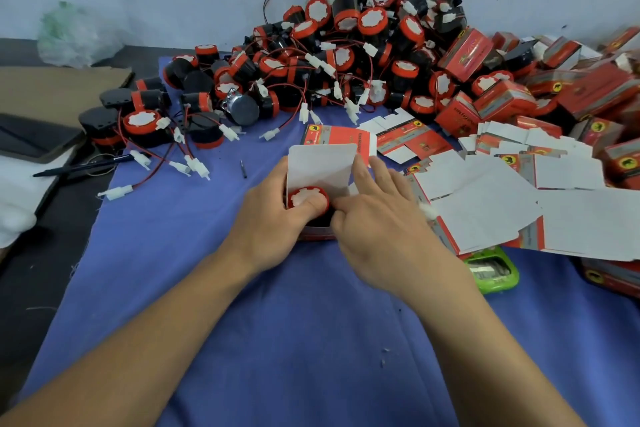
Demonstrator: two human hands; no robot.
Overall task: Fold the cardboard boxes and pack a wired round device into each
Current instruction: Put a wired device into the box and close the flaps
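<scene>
Left hand [273, 222] grips the open box [315, 236], thumb pressing the round device [303, 197] in — right hand [381, 229] rests straight fingers on the flap [322, 166], gripping nothing — the box's walls are mostly hidden.

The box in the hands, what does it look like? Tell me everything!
The box is thin cardboard, white inside, red and printed outside. It lies on the blue cloth with its lid flap standing open. A round device with a red rim sits in its mouth. The left hand grips it, thumb on the device; the right hand touches its flap.
</scene>
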